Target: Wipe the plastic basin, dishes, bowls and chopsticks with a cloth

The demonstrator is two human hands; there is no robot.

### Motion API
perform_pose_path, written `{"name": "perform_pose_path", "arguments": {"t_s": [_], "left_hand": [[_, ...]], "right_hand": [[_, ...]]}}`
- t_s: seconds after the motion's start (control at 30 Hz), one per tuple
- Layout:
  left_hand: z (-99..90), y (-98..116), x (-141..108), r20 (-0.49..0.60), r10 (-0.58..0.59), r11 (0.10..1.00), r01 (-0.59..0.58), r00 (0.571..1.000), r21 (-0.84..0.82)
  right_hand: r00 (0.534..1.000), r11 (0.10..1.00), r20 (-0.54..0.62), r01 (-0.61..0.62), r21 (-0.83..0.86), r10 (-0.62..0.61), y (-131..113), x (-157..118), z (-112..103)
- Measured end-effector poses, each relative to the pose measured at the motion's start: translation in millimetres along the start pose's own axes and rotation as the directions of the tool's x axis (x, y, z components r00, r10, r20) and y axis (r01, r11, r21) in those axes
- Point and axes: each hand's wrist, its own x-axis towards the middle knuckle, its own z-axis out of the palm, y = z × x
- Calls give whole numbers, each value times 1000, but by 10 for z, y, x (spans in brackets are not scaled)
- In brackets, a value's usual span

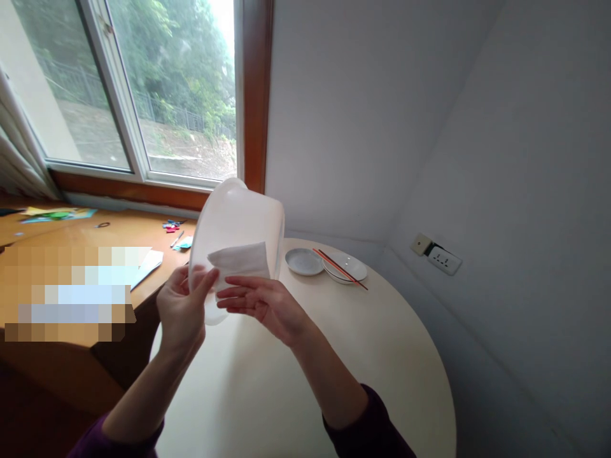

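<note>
A translucent white plastic basin [238, 219] is tipped on its side above the round table, its mouth turned left. My left hand [184, 305] is closed on the basin's lower left rim, thumb on the near side. Against the basin's near wall lies a white folded cloth or tissue [243, 259]. My right hand [265, 305] is in front of the cloth's lower edge, fingers stretched out to the left and slightly apart. Whether these fingers press on the cloth cannot be made out, and part of the cloth is hidden behind them.
Behind the basin on the white round table [305, 381] are a shallow dish [304, 261], white bowls [351, 266] and chopsticks [341, 267] laid across them. A wooden desk [119, 238] with scissors [102, 224] and coloured paper [57, 215] stands left, under the window.
</note>
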Motion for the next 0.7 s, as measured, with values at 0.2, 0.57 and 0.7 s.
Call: {"name": "perform_pose_path", "arguments": {"t_s": [0.2,0.57,0.7], "left_hand": [[-14,-3,-36,68,-122,991,125,990,-38],[-123,-69,-77,76,-143,987,137,987,84],[-209,-60,-73,19,-123,987,120,992,109]], "right_hand": [[823,523,-4,358,-774,-568,84,-129,97],[818,-334,284,120,-935,-500,-220,146,-97],[811,-93,161,131,-987,-563,-539,301,-403]]}}
